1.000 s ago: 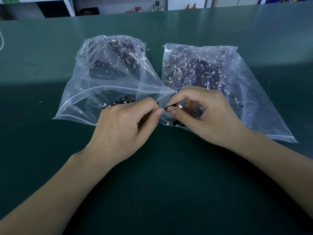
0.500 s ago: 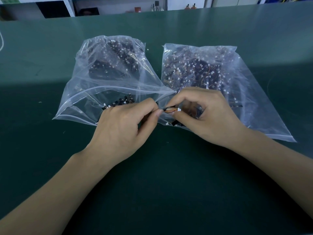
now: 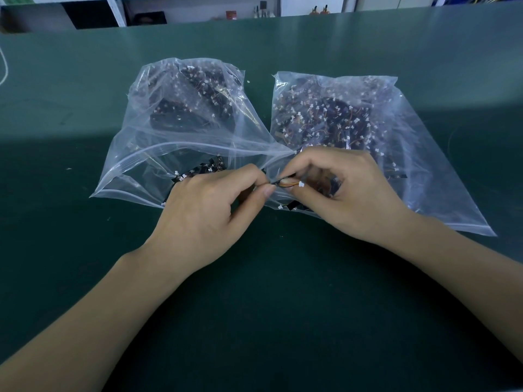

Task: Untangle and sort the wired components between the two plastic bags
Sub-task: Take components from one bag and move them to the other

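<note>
The wired component (image 3: 287, 183), a short orange-and-black lead ending in a small white connector, sits between my two hands, just above the near edges of the two plastic bags where they meet. My left hand (image 3: 209, 213) pinches the dark end of the lead between thumb and forefinger, with the remaining fingers curled under the palm. My right hand (image 3: 339, 193) holds the connector end, thumb below and forefinger arched over it; the other fingers are curled and rest on the right bag (image 3: 410, 154). The right bag lies flat on the counter (image 3: 268, 292) and contains a dense mass of dark parts with white connectors and orange wires. The left bag (image 3: 175, 131) lies just beside it, its mouth open toward me, its zip strip running across the middle; it holds dark parts at the far end and a smaller cluster near my left knuckles. The two bags touch at the point above my fingers. A white cord (image 3: 4, 66) lies at the far left edge of the green counter. Shelving (image 3: 119, 9) stands beyond the counter.
</note>
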